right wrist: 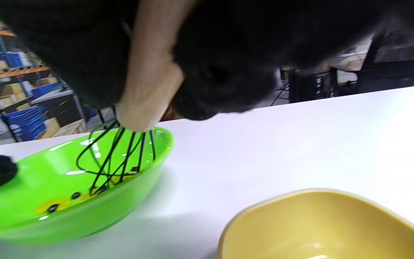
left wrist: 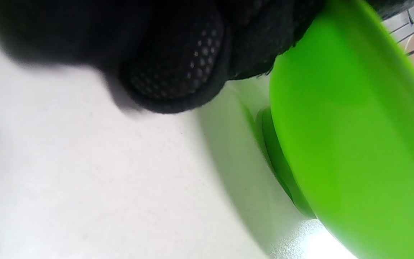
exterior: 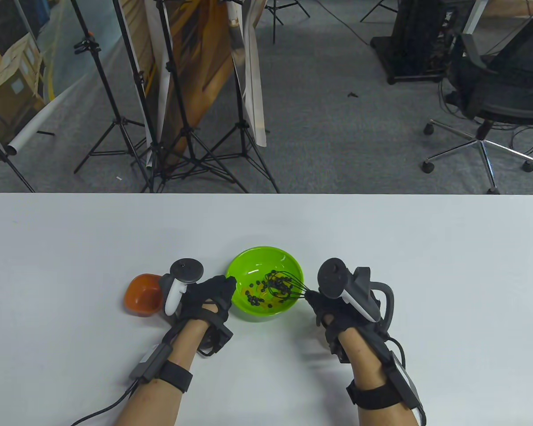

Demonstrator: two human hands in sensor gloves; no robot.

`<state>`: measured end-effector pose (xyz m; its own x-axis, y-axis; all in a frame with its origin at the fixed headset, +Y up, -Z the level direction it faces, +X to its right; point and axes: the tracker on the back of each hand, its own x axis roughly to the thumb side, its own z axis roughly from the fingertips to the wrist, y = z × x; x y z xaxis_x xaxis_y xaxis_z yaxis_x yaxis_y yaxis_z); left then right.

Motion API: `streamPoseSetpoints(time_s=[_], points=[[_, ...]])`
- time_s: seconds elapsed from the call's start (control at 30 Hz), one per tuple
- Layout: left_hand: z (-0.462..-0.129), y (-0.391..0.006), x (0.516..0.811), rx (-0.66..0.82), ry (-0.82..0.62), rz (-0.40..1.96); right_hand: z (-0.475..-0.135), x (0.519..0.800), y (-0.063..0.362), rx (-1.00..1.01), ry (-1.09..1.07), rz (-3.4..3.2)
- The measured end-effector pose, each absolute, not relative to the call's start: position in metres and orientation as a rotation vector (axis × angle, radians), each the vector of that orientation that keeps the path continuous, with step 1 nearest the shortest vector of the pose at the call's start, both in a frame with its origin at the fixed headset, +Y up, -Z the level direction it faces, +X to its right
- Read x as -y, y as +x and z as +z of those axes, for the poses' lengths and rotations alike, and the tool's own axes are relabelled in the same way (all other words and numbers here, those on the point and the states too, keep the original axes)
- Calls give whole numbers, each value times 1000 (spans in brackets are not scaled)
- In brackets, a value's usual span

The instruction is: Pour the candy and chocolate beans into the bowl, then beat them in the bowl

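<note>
The green bowl [exterior: 265, 270] stands on the white bench [exterior: 382, 248] near the middle of its near edge, with dark chocolate beans [exterior: 254, 299] and some yellow candy [right wrist: 47, 207] lying in its bottom. The left hand [exterior: 206, 295] grips the bowl's left rim; the left wrist view shows what the table view cannot, a gloved fingertip [left wrist: 178, 72] down on the bench just beside the bowl's outer wall and foot. The right hand [exterior: 326, 310] has its fingers curled round the pale handle of a black wire whisk [exterior: 284, 286], whose loops dip among the beans. Only the right wrist view shows that handle, and a yellow bowl [right wrist: 322, 223] in the foreground, which the table view hides under the right arm. An orange bowl [exterior: 143, 295] sits just beside the left hand, seen from above only.
</note>
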<state>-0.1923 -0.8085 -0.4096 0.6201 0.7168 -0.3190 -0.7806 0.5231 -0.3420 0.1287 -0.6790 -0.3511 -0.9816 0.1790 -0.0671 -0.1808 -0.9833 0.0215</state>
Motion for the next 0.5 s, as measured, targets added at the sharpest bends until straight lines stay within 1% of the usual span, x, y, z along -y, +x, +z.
streamPoseSetpoints(time_s=[0.07,0.17,0.27,0.37,0.5], points=[[-410,-192,808,-142,-483,901,-355,688,128,-23,-135,2939],[-410,-192,809,-143,-487,899,-360,702,123,-7,-115,2886],[-410,-191,809,-135,-485,891,-364,711,115,-32,-74,2849],[-411,-192,810,-134,-493,899,-365,714,110,-24,50,2845],[-411,-192,811,-135,-500,909,-363,711,110,-126,113,2800]])
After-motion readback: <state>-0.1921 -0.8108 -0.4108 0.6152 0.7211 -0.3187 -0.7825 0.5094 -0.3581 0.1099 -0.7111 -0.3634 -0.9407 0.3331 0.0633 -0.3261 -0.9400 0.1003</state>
